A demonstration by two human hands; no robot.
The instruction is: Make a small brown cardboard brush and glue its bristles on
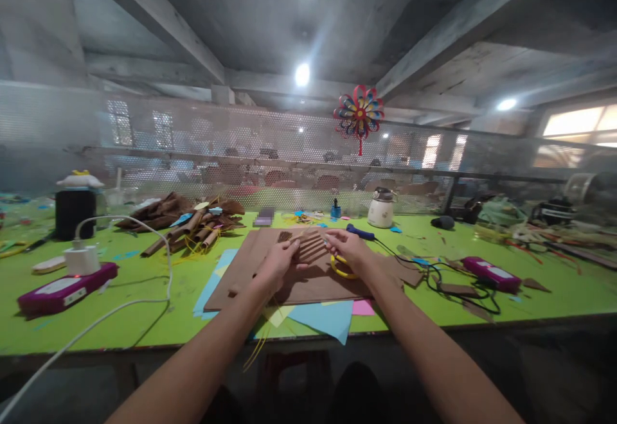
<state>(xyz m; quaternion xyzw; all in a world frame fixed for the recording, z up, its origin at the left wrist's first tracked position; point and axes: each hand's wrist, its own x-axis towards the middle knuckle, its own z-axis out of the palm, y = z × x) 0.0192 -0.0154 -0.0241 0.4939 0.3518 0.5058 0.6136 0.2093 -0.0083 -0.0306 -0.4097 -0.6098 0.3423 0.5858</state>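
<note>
A small brown piece with parallel strips, like corrugated cardboard (312, 248), is held between my hands just above a flat brown board. My left hand (276, 266) grips its left end, thumb on top. At its right end, the fingers of my right hand (348, 248) are pinched together; a small pale spot shows at the fingertips, too small to name. Yellow-handled scissors (343, 274) lie on the brown board (241, 263) under my right hand. Just behind that hand is a dark blue tool handle (360, 232) with a black cord.
Blue paper sheets (328, 320) stick out beneath the board. Left stand a purple power strip (67, 289) with a white charger and cable, and a heap of brown rolls (193, 228). Right are a black cord (441, 279) and another purple strip (491, 274). Behind is a white bottle (380, 209).
</note>
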